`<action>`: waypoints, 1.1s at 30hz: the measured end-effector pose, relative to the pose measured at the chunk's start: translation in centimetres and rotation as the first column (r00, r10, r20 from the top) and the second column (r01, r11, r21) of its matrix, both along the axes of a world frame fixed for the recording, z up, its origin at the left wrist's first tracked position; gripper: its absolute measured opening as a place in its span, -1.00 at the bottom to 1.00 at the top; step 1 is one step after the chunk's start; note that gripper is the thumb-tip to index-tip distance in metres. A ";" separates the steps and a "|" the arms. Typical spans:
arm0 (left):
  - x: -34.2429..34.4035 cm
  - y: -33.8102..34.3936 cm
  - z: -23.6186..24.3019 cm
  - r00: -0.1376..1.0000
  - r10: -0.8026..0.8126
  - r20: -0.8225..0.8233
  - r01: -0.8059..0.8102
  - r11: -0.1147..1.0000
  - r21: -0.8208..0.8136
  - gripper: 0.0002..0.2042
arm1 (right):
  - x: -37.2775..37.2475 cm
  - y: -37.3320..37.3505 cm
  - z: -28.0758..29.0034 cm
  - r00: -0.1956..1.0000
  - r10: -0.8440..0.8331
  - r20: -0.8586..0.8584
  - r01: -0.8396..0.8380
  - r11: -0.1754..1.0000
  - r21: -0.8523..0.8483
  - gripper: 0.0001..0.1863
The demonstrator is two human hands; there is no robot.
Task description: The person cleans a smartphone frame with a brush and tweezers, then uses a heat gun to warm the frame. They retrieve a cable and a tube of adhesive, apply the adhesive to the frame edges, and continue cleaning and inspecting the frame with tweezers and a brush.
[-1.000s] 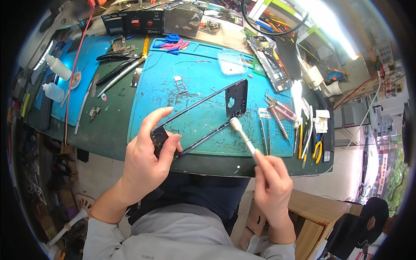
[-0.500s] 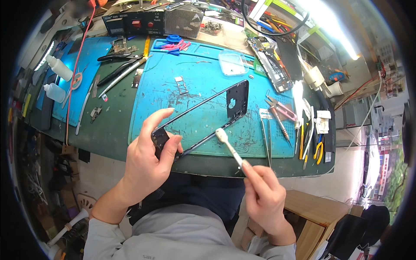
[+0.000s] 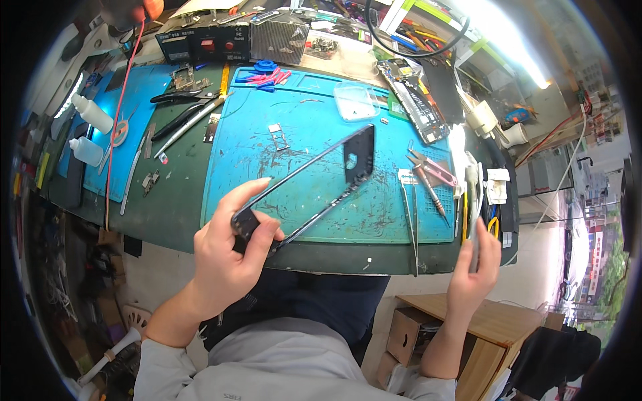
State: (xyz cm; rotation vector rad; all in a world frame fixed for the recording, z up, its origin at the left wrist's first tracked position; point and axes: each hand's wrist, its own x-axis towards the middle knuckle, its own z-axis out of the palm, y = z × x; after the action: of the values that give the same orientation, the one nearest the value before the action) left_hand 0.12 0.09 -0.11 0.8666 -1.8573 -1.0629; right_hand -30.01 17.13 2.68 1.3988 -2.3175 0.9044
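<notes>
Left hand [image 3: 231, 250] at 8 o'clock's pinching a black phone frame [image 3: 326, 210]; right hand [image 3: 476, 264], 4 o'clock, has fingers closed round a blurry greyish handle [image 3: 475, 254].

White print on black box [image 3: 219, 51], upper left; dark letters on grey shirt [image 3: 281, 354], lower edge; blurred sign [image 3: 594, 257], far right

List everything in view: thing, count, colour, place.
Phone frame: 1, black, left hand
Slim tool: 1, pale, right hand, blurred
Mats: 2, blue, table
Card tray: 1, silver, right mat
Box: 1, clear, right mat
Picks: several, pink, blue, right mat
Tweezers: 1, silver, front right
Opened phone: 1, black, back right
Bottles: 2, whitish, left mat
Other small tools: uncounted, mixed, table
Left hand: 1, bare, front left
Right hand: 1, bare, front right
</notes>
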 end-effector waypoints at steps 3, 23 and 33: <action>0.2 0.6 -0.2 0.999 -0.002 -0.037 0.000 0.998 -0.061 -0.56 | -3.4 0.5 -0.8 0.983 -0.162 -0.084 0.170 0.981 0.090 -0.56; -0.8 -0.7 0.6 0.804 -0.589 0.083 0.575 0.735 -0.359 -0.17 | 2.4 -5.5 0.2 0.521 0.330 0.787 -0.338 0.927 -0.164 -0.56; -1.4 -1.5 -0.3 0.756 -0.651 0.063 0.622 0.687 -0.375 0.03 | 2.6 -5.1 -2.6 -0.017 0.654 0.756 -0.137 0.748 -0.650 -0.58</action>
State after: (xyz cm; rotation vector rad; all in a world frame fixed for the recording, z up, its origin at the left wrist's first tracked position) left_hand -1.31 -1.42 -0.46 -0.0873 -2.2600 -1.0514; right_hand -27.41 12.03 0.05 1.4606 -1.8937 3.2201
